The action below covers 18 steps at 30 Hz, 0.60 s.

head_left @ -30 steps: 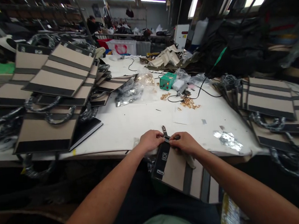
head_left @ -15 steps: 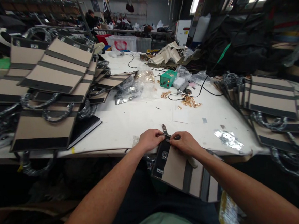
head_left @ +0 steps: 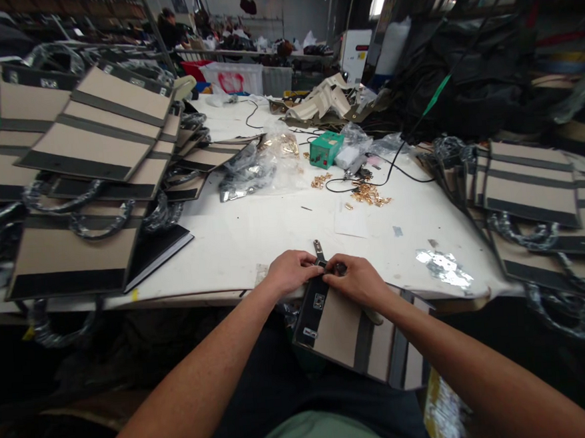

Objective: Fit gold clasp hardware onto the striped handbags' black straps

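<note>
A beige bag panel (head_left: 335, 329) with dark stripes rests at the table's front edge, tilted and partly over my lap. My left hand (head_left: 293, 271) pinches its far black end, fingers closed. Right beside it, my right hand (head_left: 359, 281) is closed with its fingertips on the same end, almost touching the left ones. A small dark piece shows by the right fingers; its kind is unclear. Beyond the fingertips a short strap with a metal end (head_left: 318, 248) sticks out. The metal plate (head_left: 319, 301) on the black strip is visible; what lies between the fingertips is hidden.
Bag pieces with plastic-wrapped handles are piled at left (head_left: 74, 254) and right (head_left: 531, 189). On the white table (head_left: 253, 235) are a green box (head_left: 326, 148) with a cable, gold fittings (head_left: 368, 194), plastic bags (head_left: 254, 171) and silvery film (head_left: 443, 267). A person sits far back.
The view has shifted slightly. My right fingertips have moved a little closer to my left ones at the panel's black end. Both hands stay on the bag panel.
</note>
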Available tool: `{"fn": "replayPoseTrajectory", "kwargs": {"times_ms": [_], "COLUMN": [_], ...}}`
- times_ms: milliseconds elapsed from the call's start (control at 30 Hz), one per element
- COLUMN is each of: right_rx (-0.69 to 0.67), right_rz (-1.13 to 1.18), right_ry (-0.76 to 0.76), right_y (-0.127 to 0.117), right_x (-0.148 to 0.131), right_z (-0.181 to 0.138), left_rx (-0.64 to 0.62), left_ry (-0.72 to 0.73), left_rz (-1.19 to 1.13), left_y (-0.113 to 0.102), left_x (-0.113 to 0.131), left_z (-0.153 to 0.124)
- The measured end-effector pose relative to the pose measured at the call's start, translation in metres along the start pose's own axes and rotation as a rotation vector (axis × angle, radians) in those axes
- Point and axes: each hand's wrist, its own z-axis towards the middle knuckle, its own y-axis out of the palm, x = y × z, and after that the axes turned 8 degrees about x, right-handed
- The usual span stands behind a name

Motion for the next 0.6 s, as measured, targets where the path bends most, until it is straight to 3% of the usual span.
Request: {"fn": "replayPoseTrajectory", "kwargs": {"times_ms": [300, 600], "right_rx": [0.068, 0.000], "right_rz": [-0.020, 0.129], "right_ry": [-0.140, -0.093], "right_y": [0.007, -0.001], "right_x": [0.006, 0.015], "right_z": [-0.006, 0.002], "left_rx": [0.004, 0.136], "left_ry": [0.042, 0.053], "left_rz": [0.081, 0.292], "left_y": [-0.004, 0.003], "left_x": [0.004, 0.012], "left_z": [-0.005, -0.012]}}
